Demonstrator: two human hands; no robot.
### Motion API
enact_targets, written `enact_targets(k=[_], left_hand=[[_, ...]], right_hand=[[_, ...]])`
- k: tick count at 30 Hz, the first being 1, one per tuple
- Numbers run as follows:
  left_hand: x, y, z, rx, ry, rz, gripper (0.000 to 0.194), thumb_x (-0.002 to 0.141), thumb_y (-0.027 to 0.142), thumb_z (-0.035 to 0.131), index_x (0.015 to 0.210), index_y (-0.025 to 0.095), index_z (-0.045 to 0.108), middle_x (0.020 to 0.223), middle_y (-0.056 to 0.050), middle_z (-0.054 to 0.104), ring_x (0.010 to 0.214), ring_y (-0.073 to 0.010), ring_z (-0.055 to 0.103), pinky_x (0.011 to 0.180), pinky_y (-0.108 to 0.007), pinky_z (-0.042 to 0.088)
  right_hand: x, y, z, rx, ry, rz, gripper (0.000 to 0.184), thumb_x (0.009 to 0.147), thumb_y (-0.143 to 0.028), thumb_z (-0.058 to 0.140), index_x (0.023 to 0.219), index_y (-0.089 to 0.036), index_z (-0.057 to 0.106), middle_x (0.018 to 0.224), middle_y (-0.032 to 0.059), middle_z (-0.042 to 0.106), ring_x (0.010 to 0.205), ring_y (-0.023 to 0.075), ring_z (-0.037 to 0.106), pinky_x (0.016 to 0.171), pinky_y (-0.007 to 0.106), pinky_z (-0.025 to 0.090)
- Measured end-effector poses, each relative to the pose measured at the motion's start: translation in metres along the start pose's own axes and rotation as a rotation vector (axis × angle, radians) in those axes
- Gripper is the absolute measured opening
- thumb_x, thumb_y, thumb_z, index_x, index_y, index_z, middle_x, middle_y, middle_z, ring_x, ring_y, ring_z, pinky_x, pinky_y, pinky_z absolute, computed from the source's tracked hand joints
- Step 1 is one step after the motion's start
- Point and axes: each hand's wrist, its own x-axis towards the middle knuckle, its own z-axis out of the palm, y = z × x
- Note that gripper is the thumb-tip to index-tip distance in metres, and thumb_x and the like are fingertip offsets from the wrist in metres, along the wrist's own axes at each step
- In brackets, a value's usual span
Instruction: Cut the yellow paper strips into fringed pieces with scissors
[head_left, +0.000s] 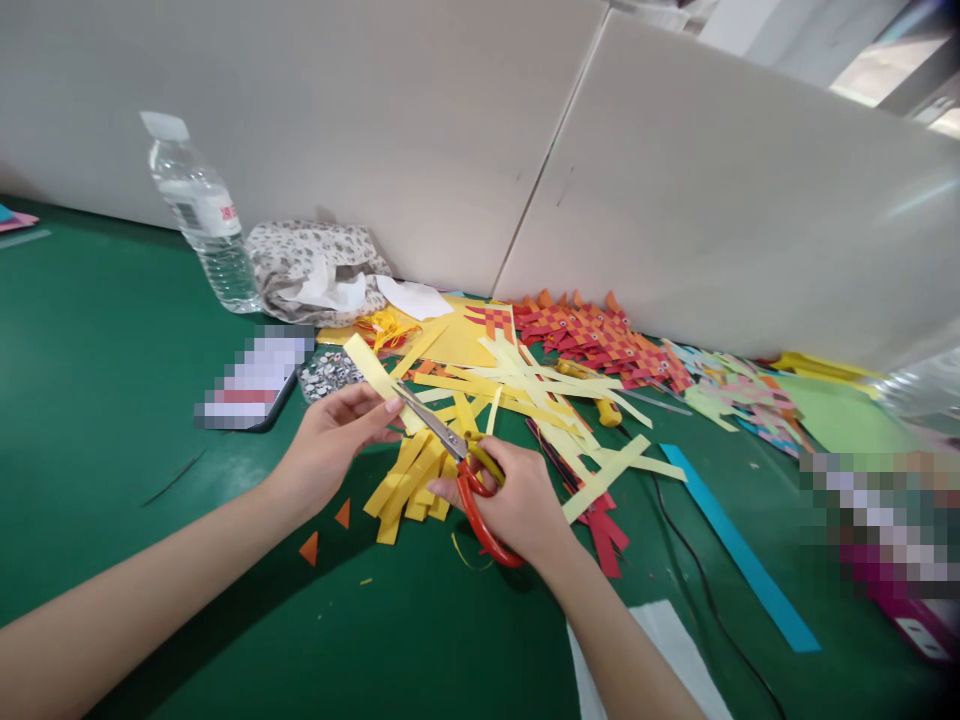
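Between thumb and fingers, my left hand (341, 435) pinches a pale yellow paper strip (367, 364) above the table. My right hand (517, 490) grips red-handled scissors (478, 505), whose metal blades point up and left and meet the strip beside my left thumb. Below and behind the scissors lie many cut yellow strips (409, 480) in a loose pile. Paler yellow strips (555, 410) cross one another to the right of it. Two small orange paper triangles (310, 548) rest on the table under my left wrist.
A water bottle (202, 220) stands by the wall next to a patterned cloth bag (315, 255). A phone (259, 385) lies at left, near a heap of googly eyes (330, 375). Red-orange woven paper pieces (592, 335), a blue strip (739, 545) and a black cable (697, 570) lie right.
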Motion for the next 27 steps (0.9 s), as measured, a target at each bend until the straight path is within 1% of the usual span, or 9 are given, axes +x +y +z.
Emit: enact_targets(k=[3, 5, 13, 19, 24, 27], left_hand=[[-0.0004, -0.0005, -0.0001, 0.038, 0.014, 0.015, 0.012, 0.070, 0.027, 0.076, 0.070, 0.019, 0.068, 0.069, 0.004, 0.062, 0.060, -0.0071, 0.058, 0.061, -0.017, 0.052], [-0.0006, -0.0006, -0.0002, 0.051, 0.017, 0.023, 0.013, 0.070, 0.028, 0.076, 0.069, 0.019, 0.068, 0.067, 0.004, 0.062, 0.059, -0.0073, 0.058, 0.062, -0.017, 0.051], [-0.0001, 0.0003, 0.0000, 0.079, 0.032, 0.037, 0.014, 0.067, 0.030, 0.077, 0.069, 0.019, 0.069, 0.067, 0.003, 0.064, 0.058, -0.0084, 0.058, 0.061, -0.019, 0.051], [-0.0007, -0.0016, -0.0015, 0.087, -0.048, 0.031, 0.010, 0.071, 0.028, 0.075, 0.073, 0.020, 0.070, 0.069, 0.003, 0.065, 0.060, -0.0076, 0.058, 0.061, -0.018, 0.052], [-0.0009, -0.0023, -0.0022, 0.091, -0.080, 0.029, 0.008, 0.073, 0.027, 0.073, 0.073, 0.020, 0.070, 0.070, 0.003, 0.065, 0.061, -0.0067, 0.058, 0.062, -0.016, 0.051], [-0.0009, -0.0020, -0.0021, 0.089, -0.079, 0.025, 0.008, 0.074, 0.027, 0.073, 0.072, 0.020, 0.070, 0.069, 0.003, 0.064, 0.060, -0.0063, 0.058, 0.062, -0.015, 0.051]], right_hand=[[-0.0003, -0.0010, -0.0002, 0.008, -0.025, 0.005, 0.041, 0.066, -0.049, 0.068, 0.060, -0.022, 0.038, 0.055, -0.0062, 0.040, 0.049, 0.0093, 0.032, 0.047, 0.022, 0.029], [-0.0002, -0.0017, -0.0004, 0.018, -0.026, 0.003, 0.040, 0.066, -0.048, 0.068, 0.060, -0.022, 0.039, 0.055, -0.0064, 0.040, 0.049, 0.0092, 0.032, 0.047, 0.022, 0.030], [0.0005, -0.0027, -0.0002, 0.019, -0.001, -0.010, 0.049, 0.065, -0.049, 0.069, 0.055, -0.022, 0.028, 0.051, -0.0070, 0.037, 0.047, 0.0082, 0.030, 0.045, 0.022, 0.027], [-0.0002, -0.0043, -0.0006, 0.024, -0.046, 0.008, 0.040, 0.066, -0.050, 0.067, 0.061, -0.022, 0.038, 0.053, -0.0072, 0.036, 0.049, 0.0098, 0.032, 0.047, 0.022, 0.029], [0.0001, -0.0015, 0.0015, 0.039, -0.031, -0.013, 0.046, 0.066, -0.048, 0.068, 0.058, -0.022, 0.031, 0.052, -0.0077, 0.033, 0.049, 0.0091, 0.030, 0.047, 0.022, 0.027], [0.0003, 0.0001, 0.0027, 0.039, -0.015, -0.022, 0.047, 0.067, -0.049, 0.068, 0.057, -0.022, 0.031, 0.053, -0.0074, 0.034, 0.050, 0.0090, 0.028, 0.047, 0.022, 0.027]])
